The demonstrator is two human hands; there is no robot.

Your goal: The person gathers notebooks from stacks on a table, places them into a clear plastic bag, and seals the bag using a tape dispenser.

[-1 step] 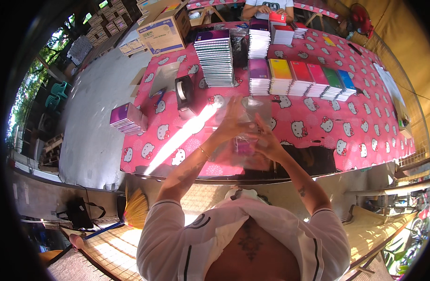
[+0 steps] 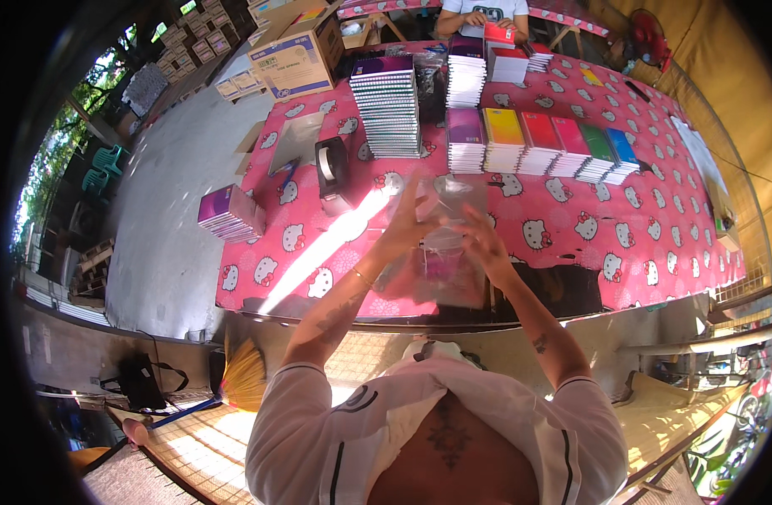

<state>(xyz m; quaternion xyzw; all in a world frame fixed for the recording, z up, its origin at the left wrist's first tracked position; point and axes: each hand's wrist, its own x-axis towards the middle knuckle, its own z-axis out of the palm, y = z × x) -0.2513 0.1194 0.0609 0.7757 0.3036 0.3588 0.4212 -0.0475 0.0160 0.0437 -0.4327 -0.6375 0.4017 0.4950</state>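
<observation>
On the pink patterned tablecloth in front of me lies a sheet or bag of clear plastic (image 2: 463,290), with something purple showing through it. Over its left part is my left hand (image 2: 409,225), thumb and fingers spread. My right hand (image 2: 484,246) is just across from it, its fingers apart and slightly bent. A narrow gap separates the two hands. Glare and blur hide whether the fingertips touch the plastic. A black tape dispenser (image 2: 329,172) stands to the left of my hands. Beyond them is a row of notebook stacks, including a purple one (image 2: 465,139) and a yellow one (image 2: 503,135).
A tall spiral notebook stack (image 2: 386,114) stands farther back. Another purple stack (image 2: 231,214) sits at the table's left edge. An open cardboard box (image 2: 293,63) is at the far left. Across the table, a person's hands (image 2: 478,18) are by a red notebook (image 2: 498,34).
My two hands have drawn slightly apart, opening a gap between the left thumb and the right fingers. The notebook stacks have not moved.
</observation>
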